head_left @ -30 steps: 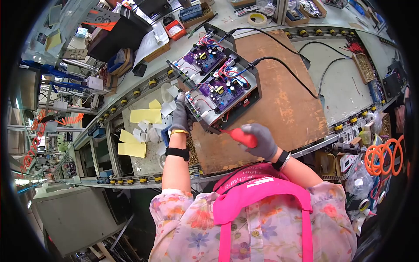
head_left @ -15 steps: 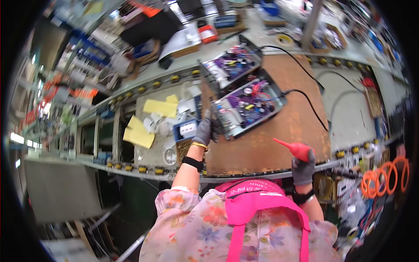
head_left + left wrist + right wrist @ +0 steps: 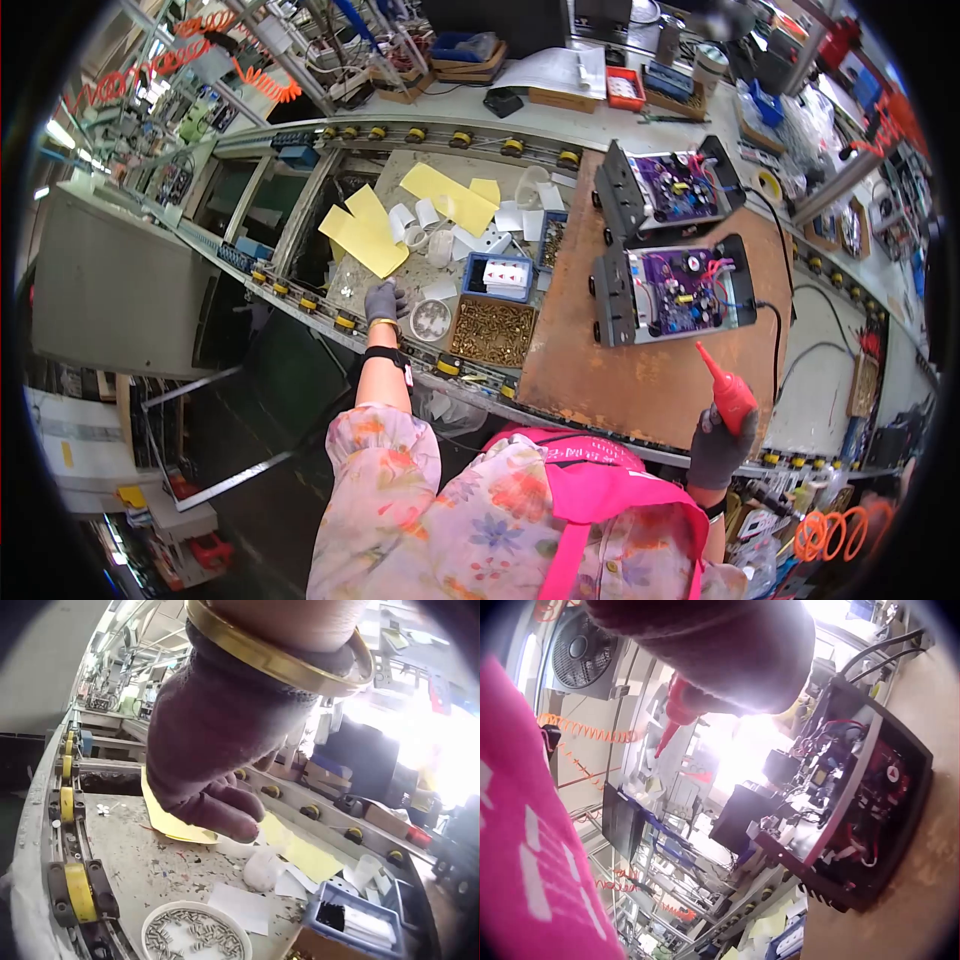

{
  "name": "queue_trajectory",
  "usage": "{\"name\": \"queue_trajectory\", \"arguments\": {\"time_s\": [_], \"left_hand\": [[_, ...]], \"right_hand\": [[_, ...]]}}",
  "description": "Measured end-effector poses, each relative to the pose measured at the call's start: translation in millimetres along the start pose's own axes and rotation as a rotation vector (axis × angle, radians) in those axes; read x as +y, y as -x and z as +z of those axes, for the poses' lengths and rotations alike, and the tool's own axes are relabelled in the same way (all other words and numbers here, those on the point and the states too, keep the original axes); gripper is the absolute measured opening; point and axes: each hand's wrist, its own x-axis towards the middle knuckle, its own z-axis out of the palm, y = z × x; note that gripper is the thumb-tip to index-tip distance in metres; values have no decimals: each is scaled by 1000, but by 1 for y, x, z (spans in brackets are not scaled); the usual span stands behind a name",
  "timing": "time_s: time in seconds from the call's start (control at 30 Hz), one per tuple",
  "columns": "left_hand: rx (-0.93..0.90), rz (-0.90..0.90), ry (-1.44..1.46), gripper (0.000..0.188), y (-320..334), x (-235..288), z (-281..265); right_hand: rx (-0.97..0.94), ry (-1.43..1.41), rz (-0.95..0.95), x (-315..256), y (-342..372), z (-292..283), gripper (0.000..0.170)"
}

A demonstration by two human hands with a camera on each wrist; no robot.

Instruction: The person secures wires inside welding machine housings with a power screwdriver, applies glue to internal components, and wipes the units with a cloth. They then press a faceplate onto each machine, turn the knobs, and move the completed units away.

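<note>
The gloved left hand (image 3: 384,300) hovers over the bench's near left part, beside a round dish of small metal pins (image 3: 431,320). In the left wrist view this hand (image 3: 217,750) has bent fingers with nothing seen between them, above the pin dish (image 3: 196,934). Low at the right, the gloved right hand (image 3: 720,448) grips a red tool with a pointed tip (image 3: 733,396), tip upward. Two open housings with purple circuit boards, one nearer (image 3: 680,292) and one farther (image 3: 684,188), stand on the brown board (image 3: 570,370), touched by neither hand.
A box of brass screws (image 3: 492,331) and a blue tray with white parts (image 3: 497,277) lie between the left hand and the housings. Yellow sheets (image 3: 365,235) lie beyond the left hand. Black cables (image 3: 778,350) run right of the housings.
The left hand has left the near housing's side and moved left to the pin dish. The right hand has drawn back from the housing with the red tool, whose tip now points upward.
</note>
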Motion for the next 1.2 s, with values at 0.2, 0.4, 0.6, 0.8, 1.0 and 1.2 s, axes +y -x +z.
{"name": "queue_trajectory", "arguments": {"time_s": [0.2,0.4,0.6,0.8,1.0,1.2], "left_hand": [[-128,223,-329,21,-39,-8,52],[-223,573,-600,24,-51,-13,139],[-414,716,-541,24,-65,5,201],[-536,158,97,30,-134,23,221],[-101,180,-146,53,-286,-30,157],[326,236,-156,66,-322,-41,3]], "right_hand": [[-65,148,-94,16,-7,53,58],[-3,212,-129,38,-19,87,61],[87,339,-181,53,-30,110,63],[107,374,-145,67,-39,121,62],[-16,452,-111,74,-56,132,58],[-2,493,-56,91,-70,150,57]]}}
